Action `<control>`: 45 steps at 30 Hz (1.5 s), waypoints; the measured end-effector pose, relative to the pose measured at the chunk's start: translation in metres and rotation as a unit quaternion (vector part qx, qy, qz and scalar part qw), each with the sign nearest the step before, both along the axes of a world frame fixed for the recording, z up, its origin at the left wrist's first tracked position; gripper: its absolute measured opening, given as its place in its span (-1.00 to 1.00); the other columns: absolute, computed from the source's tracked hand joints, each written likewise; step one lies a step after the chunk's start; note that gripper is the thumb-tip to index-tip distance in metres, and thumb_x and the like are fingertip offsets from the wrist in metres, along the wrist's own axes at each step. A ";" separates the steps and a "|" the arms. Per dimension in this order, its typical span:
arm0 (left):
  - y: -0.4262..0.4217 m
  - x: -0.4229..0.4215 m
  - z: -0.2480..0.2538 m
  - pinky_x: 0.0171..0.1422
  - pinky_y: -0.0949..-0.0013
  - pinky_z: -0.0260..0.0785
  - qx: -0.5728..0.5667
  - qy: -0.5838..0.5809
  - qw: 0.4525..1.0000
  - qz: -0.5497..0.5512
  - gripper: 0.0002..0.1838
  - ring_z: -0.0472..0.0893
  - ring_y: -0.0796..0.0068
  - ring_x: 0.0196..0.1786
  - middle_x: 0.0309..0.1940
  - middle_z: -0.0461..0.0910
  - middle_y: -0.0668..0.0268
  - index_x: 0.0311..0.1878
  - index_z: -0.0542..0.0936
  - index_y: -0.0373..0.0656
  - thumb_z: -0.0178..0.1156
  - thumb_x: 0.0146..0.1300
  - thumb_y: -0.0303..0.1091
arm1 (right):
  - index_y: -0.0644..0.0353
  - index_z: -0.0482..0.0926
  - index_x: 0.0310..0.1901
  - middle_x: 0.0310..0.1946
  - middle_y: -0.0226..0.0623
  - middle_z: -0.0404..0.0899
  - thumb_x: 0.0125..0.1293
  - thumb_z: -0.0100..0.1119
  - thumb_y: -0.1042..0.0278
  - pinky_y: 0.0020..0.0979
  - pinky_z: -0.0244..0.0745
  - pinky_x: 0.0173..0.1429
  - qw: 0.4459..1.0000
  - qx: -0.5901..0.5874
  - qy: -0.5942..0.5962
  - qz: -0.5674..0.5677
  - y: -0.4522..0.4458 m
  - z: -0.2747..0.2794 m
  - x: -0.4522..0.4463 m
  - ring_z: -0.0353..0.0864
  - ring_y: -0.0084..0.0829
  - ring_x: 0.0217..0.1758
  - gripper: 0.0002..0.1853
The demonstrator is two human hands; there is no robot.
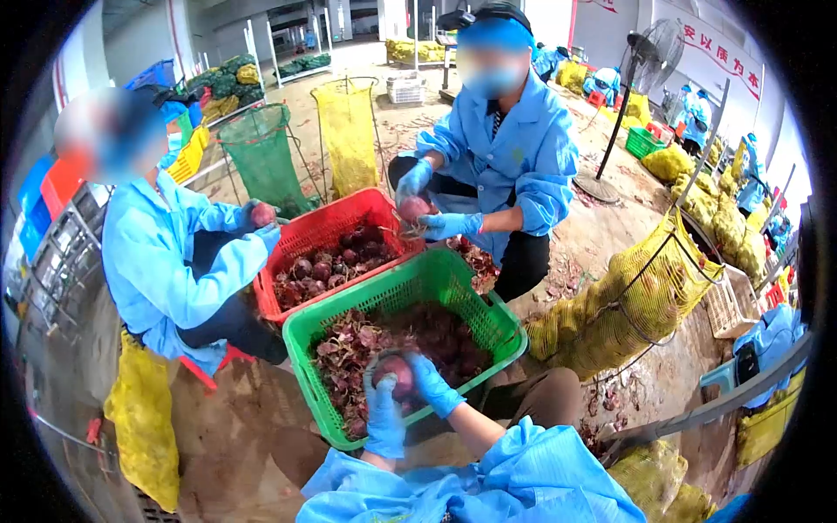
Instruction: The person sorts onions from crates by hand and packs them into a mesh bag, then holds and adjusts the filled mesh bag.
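Both my hands wear blue gloves and are over the near edge of a green crate (501,342). My left hand (384,417) is wrapped against the near left side of a round purple-red onion (394,373). Close by on the right, my right hand (433,386) has its fingers at the onion's side, slightly smeared by motion. Loose reddish onion skins (347,349) fill the crate's left part, and darker, blurred contents lie to the right. Behind it, a red crate (366,207) holds several onions (323,266).
Two co-workers, one at the left (166,253) and one opposite (514,157), each hold an onion. A filled yellow mesh bag (602,305) leans at the right. Green (261,148) and yellow (346,131) net bags hang on stands behind. A fan (654,57) stands farther back.
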State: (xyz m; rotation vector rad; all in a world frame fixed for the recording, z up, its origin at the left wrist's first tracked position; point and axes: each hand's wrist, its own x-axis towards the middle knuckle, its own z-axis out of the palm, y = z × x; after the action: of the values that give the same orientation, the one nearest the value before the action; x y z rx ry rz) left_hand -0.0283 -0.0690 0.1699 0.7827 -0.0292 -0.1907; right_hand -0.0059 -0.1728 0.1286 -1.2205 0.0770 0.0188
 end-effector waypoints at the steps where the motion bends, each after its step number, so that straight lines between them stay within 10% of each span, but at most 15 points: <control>1: 0.002 0.001 -0.005 0.12 0.34 0.22 0.027 0.009 0.999 0.023 -0.39 0.34 0.39 0.01 -0.03 0.31 0.26 0.09 0.24 -0.14 0.18 -0.07 -0.24 | 0.21 0.30 0.06 -0.08 -0.28 0.40 0.26 -0.13 0.16 -0.45 0.26 0.09 0.995 -0.082 -0.047 -0.019 0.002 -0.004 0.001 0.38 -0.47 -0.04 -0.59; 5: 0.015 0.005 0.015 0.17 0.36 0.18 0.074 -0.034 0.996 0.048 -0.33 0.31 0.39 0.07 0.02 0.28 0.22 0.15 0.20 -0.18 0.19 -0.07 -0.28 | 0.15 -0.09 0.29 0.29 -0.33 -0.10 0.24 -0.04 0.20 -0.42 -0.13 0.33 0.987 -0.003 -0.108 0.117 0.011 0.065 -0.027 -0.10 -0.45 0.32 -0.34; 10: 0.025 0.002 0.017 0.30 0.34 -0.03 0.256 -0.189 0.942 0.107 -0.35 0.16 0.34 0.23 0.19 0.14 0.19 0.20 0.13 -0.25 0.11 0.01 -0.37 | 0.16 -0.16 0.29 0.31 -0.25 -0.19 0.08 0.05 0.16 -0.35 -0.33 0.36 0.980 -0.060 -0.169 0.080 0.021 0.073 -0.034 -0.28 -0.37 0.38 -0.19; 17: 0.024 -0.018 0.062 0.34 0.32 -0.12 0.205 -0.164 0.963 0.052 -0.31 0.09 0.39 0.27 0.24 0.08 0.28 0.24 0.12 -0.16 -0.30 0.21 0.19 | 0.15 -0.05 0.25 0.25 -0.25 -0.04 -0.02 0.13 0.30 -0.33 -0.11 0.33 0.983 0.028 -0.175 0.041 0.027 0.071 -0.044 -0.07 -0.35 0.32 -0.21; 22: 0.022 -0.013 0.056 0.31 0.24 -0.09 0.206 -0.135 0.968 0.044 -0.24 0.06 0.33 0.28 0.26 0.03 0.22 0.26 0.06 -0.13 -0.27 0.15 0.26 | 0.17 0.02 0.22 0.20 -0.24 0.07 0.04 0.06 0.17 -0.32 -0.02 0.30 0.985 0.035 -0.172 -0.001 0.028 0.065 -0.040 0.08 -0.33 0.25 -0.29; 26: 0.001 0.019 0.038 0.29 0.16 -0.06 0.157 0.021 0.986 -0.045 -0.16 0.03 0.27 0.30 0.28 -0.02 0.17 0.28 0.00 -0.10 -0.23 0.09 0.33 | 0.11 0.22 0.13 0.03 -0.32 0.33 0.07 -0.07 -0.12 -0.36 0.29 0.09 0.953 0.302 0.027 -0.027 0.004 0.027 -0.026 0.34 -0.36 0.05 -0.36; 31: 0.015 0.044 -0.015 0.20 0.03 0.04 0.209 0.042 0.977 -0.028 -0.16 -0.05 0.18 0.33 0.31 -0.12 0.16 0.32 -0.15 0.18 -0.09 0.04 0.26 | 0.18 0.30 0.03 -0.01 -0.21 0.37 0.05 -0.04 0.00 -0.15 0.27 0.13 0.907 0.392 -0.121 -0.097 -0.046 0.084 -0.030 0.39 -0.25 0.03 -0.45; 37: 0.067 0.001 -0.011 0.24 0.02 -0.10 0.283 -0.020 0.958 -0.040 -0.21 0.17 0.10 0.22 0.31 -0.10 0.14 0.31 -0.06 0.18 -0.22 0.07 0.35 | 0.24 0.36 -0.05 -0.11 -0.23 0.44 0.23 -0.12 0.22 -0.28 0.28 0.15 0.866 0.054 -0.313 -0.385 -0.212 0.196 -0.092 0.43 -0.36 -0.03 -0.66; 45: 0.119 0.012 -0.055 0.24 0.03 -0.12 0.320 0.088 0.943 0.023 -0.30 0.20 0.14 0.21 0.30 -0.06 0.17 0.30 0.00 0.15 -0.25 0.14 0.27 | 0.16 0.35 -0.10 -0.21 -0.35 0.45 0.10 0.14 0.38 -0.42 0.42 -0.03 0.539 -0.302 -0.369 -0.695 -0.425 0.322 -0.166 0.48 -0.46 -0.20 -0.68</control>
State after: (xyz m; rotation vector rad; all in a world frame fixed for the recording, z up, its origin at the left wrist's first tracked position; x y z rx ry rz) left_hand -0.0162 0.0502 0.1154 1.4116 0.2312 -0.2284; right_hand -0.1718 -0.5982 0.4508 -1.4257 0.3145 -2.1001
